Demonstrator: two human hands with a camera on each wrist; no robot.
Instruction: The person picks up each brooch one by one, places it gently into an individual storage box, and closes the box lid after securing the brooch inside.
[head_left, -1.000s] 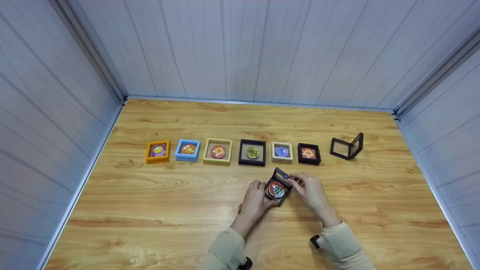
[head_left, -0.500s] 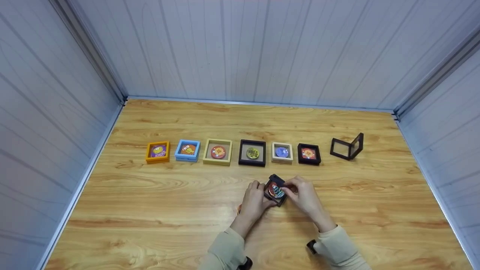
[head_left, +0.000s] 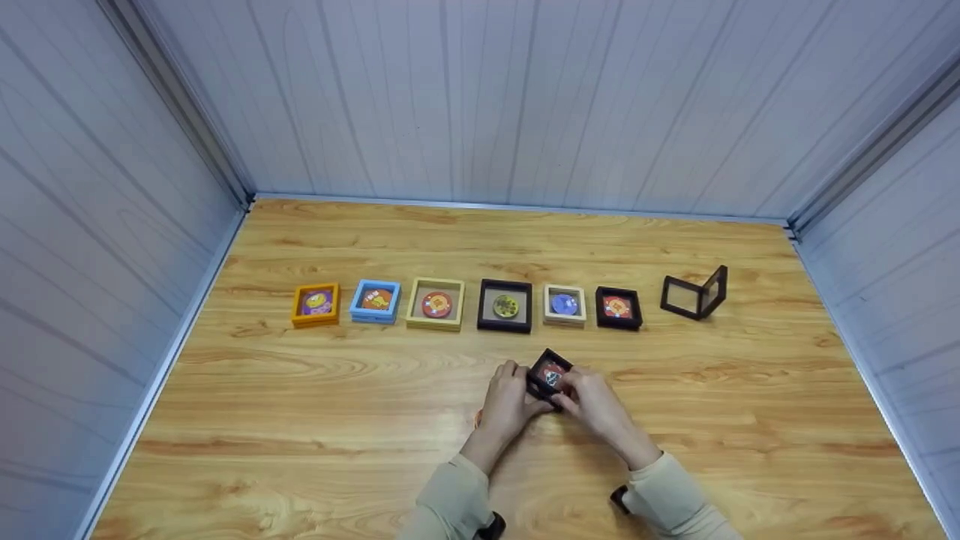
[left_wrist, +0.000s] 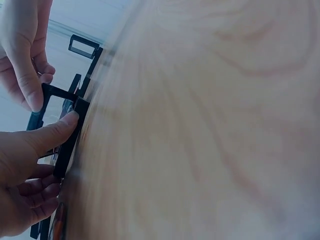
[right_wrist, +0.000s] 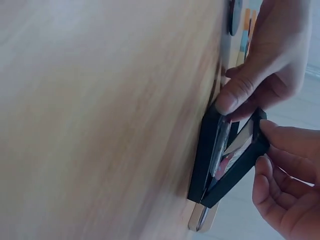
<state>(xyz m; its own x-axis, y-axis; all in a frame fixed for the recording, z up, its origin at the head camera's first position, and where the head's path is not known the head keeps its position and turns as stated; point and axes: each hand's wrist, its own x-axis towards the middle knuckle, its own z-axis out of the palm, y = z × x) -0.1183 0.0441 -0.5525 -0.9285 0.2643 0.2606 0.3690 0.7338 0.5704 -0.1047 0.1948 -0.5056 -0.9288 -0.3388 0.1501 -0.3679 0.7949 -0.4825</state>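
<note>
A small black square display frame [head_left: 546, 354] stands partly open between the two hands in the head view. Inside it lies a round red badge [head_left: 553, 373] with a dark and white pattern. My left hand [head_left: 505, 405] grips the frame's lower half by its side, the thumb along the edge in the left wrist view. My right hand [head_left: 598, 409] pinches the rim of the lid [right_wrist: 240, 172], which tilts over the base [right_wrist: 202, 155] at a narrow angle in the right wrist view. An orange-edged round thing [head_left: 478, 418] shows beside the left wrist, mostly hidden.
Behind the hands runs a row of frames with badges: orange [head_left: 316, 322], light blue [head_left: 373, 317], yellow [head_left: 434, 325], large black [head_left: 504, 327], cream [head_left: 564, 322] and small black [head_left: 619, 324]. An unfolded black frame [head_left: 700, 304] stands at the right. Pale panels [head_left: 480, 97] enclose the table [head_left: 300, 420].
My right hand has moved left and toward the person, swinging the lid from raised down over the badge. The left hand and the row of frames have stayed put.
</note>
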